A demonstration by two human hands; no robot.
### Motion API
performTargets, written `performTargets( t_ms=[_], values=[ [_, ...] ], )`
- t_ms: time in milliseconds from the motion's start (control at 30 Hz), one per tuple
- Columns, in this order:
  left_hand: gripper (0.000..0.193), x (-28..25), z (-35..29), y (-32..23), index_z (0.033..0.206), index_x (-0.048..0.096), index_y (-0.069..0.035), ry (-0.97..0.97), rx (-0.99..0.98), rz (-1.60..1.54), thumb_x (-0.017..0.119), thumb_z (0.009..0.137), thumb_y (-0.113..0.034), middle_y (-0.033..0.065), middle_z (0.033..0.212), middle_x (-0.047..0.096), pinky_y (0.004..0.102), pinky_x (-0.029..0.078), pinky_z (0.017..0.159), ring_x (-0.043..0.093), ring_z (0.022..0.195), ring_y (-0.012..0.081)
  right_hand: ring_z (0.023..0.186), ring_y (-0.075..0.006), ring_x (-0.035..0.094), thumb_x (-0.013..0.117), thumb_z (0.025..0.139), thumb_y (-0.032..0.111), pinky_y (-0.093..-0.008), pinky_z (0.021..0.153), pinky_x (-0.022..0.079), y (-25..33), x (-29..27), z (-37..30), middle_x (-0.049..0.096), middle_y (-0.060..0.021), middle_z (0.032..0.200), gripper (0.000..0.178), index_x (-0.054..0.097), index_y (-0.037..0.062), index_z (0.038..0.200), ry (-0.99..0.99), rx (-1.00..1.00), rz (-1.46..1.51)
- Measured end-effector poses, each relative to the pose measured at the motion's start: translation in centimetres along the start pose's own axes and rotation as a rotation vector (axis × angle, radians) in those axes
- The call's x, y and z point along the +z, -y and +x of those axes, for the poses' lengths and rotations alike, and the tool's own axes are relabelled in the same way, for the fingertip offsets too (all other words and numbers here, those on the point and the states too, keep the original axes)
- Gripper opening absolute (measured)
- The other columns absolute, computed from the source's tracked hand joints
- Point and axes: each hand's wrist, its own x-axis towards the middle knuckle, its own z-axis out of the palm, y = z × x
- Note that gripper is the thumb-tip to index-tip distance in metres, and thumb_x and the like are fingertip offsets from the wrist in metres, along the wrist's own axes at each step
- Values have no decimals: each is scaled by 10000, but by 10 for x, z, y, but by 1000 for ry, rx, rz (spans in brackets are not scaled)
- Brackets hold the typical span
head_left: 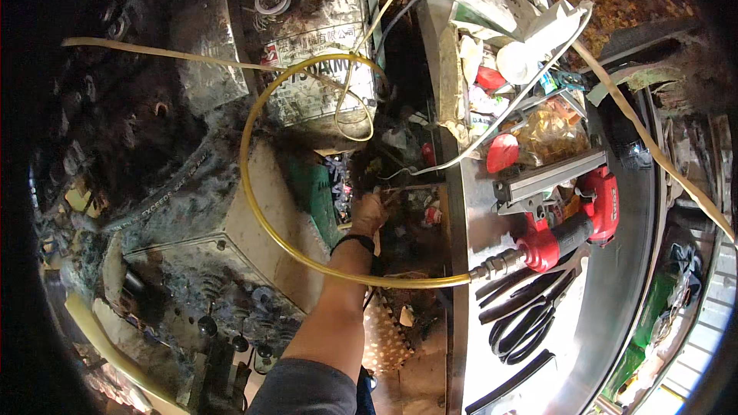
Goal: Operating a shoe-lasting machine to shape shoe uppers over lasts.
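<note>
Dim left, glaring right, curved dark rim

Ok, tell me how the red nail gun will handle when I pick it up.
The red nail gun will probably feel heavy for its size, with its bulky body and metal rail. That long straight rail would likely keep it from rolling. The yellow hose on its metal fitting may tug, since it bows in a wide loop.

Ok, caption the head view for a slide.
A wristbanded hand reaches between grimy machinery and a metal bench bearing a red air tool on a yellow hose.
</note>
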Motion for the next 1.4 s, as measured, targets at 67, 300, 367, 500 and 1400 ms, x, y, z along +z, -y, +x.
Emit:
performTargets(
  t_ms=[67, 300, 367, 500, 1400],
  values=[
    [579, 14, -3, 34, 1326, 569, -44, -70, -26, 70, 747, 831, -286, 211, 1006, 727, 497, 580, 816, 710, 984, 386, 1077, -245, 627, 868, 709, -34, -420, 876, 584, 2, 8, 5, 650, -99, 1227, 825, 491, 53, 1438, 56, -12, 48],
    [601, 43, 5, 0, 1513, 368, -75, -66, 18, -4, 576, 950, -102, 217, 1013, 729, 485, 590, 811, 722, 911, 407, 1072, -240, 627, 864, 713, -38, -413, 864, 587, -5, 11, 11, 651, -99, 1221, 804, 504, 50, 1426, 27, 16, 79],
    [582, 51, 19, -9, 1504, 378, -69, -109, 30, -38, 572, 957, -110, 218, 1023, 727, 488, 586, 802, 719, 907, 410, 1071, -239, 627, 863, 714, -39, -411, 861, 587, -7, 10, 9, 651, -99, 1220, 798, 508, 49, 1422, 8, 30, 74],
    [585, -7, 51, 121, 1446, 431, -4, -345, -56, -367, 579, 982, -329, 207, 893, 711, 465, 574, 698, 711, 810, 366, 1068, -236, 628, 861, 716, -41, -407, 854, 589, 0, 31, 6, 652, -98, 1216, 786, 515, 47, 1416, 152, 7, 183],
    [311, 26, -153, -83, 1123, 611, -9, -199, 730, -273, 634, 864, -179, 272, 870, 658, 539, 516, 748, 635, 824, 477, 1049, -217, 630, 845, 729, -56, -380, 808, 601, -28, 20, 8, 655, -97, 1194, 705, 566, 35, 1370, 98, 61, 384]
  ],
)
